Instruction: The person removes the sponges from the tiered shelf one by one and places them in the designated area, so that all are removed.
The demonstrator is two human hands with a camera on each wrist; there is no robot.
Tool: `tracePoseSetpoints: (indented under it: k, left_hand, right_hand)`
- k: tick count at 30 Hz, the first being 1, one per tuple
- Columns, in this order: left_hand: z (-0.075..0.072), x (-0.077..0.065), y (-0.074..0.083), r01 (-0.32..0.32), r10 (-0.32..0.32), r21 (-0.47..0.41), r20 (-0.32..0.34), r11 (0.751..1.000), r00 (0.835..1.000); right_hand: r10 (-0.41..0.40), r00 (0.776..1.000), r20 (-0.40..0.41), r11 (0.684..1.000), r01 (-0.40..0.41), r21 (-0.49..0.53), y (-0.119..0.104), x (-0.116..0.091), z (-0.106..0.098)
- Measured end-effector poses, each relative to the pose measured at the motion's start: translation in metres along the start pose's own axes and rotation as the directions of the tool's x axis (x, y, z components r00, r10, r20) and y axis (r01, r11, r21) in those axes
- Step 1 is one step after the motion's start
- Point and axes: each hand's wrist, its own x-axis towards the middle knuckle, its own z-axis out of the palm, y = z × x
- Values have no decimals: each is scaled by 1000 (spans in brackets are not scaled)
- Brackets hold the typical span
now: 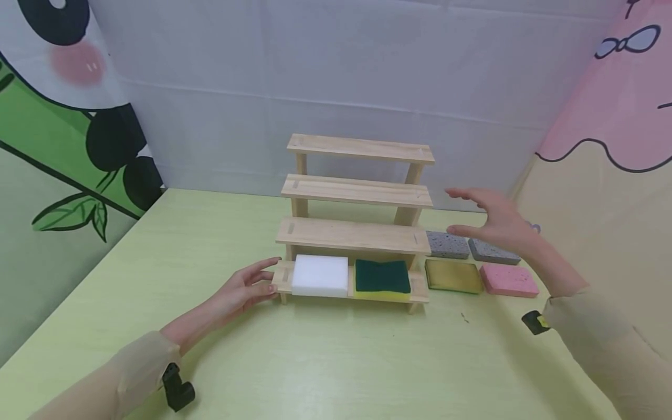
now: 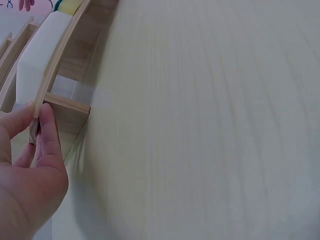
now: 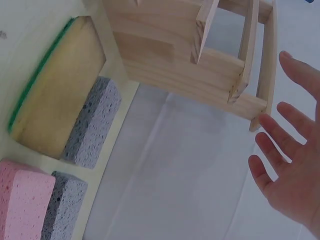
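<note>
One hand, the left hand, pinches the left end of the lowest step of a pale wooden four-step stand in the head view. The right hand is up in the air, just right of the stand, with thumb and fingers spread. A flat white block and a yellow sponge with a dark green top sit side by side on the lowest step. Two speckled grey blocks, a yellow-brown sponge and a speckled pink sponge lie on the pale yellow-green surface, right of the stand.

From the left wrist, the thumb is on top of the step and fingers are under it.

From the right wrist, the yellow-brown sponge shows a green bottom.
</note>
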Motion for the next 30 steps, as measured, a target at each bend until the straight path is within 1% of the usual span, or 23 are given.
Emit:
tracePoseSetpoints:
  k: [3, 6, 12, 15, 19, 25, 30]
  left_hand:
    - [0, 0, 0, 1, -1, 6, -2, 1000, 1000]
    - [0, 0, 0, -1, 1, 3, 0, 1000, 1000]
    - [-1, 0, 0, 4, -4, 3, 0, 1000, 1000]
    - [-1, 0, 1, 7, -7, 7, -3, 1000, 1000]
    - [-1, 0, 0, 1, -1, 6, 1, 1000, 1000]
    - [0, 0, 0, -10, 10, 1, 5, 1000, 1000]
    - [0, 0, 0, -8, 8, 0, 2, 1000, 1000]
  right_hand:
    - [-15, 1000, 4, 1000, 15, -26, -11, 5, 5]
    - [-38, 999, 10, 999, 38, -24, -21, 9, 12]
    - [-99, 995, 13, 995, 99, 5, -38, 17, 28]
    - [-152, 988, 14, 988, 152, 23, -46, 22, 36]
    - [-203, 979, 33, 978, 201, 63, -56, 27, 46]
    - [-214, 974, 70, 970, 204, 133, -73, 30, 64]
    - [-195, 973, 124, 975, 178, 137, -88, 29, 78]
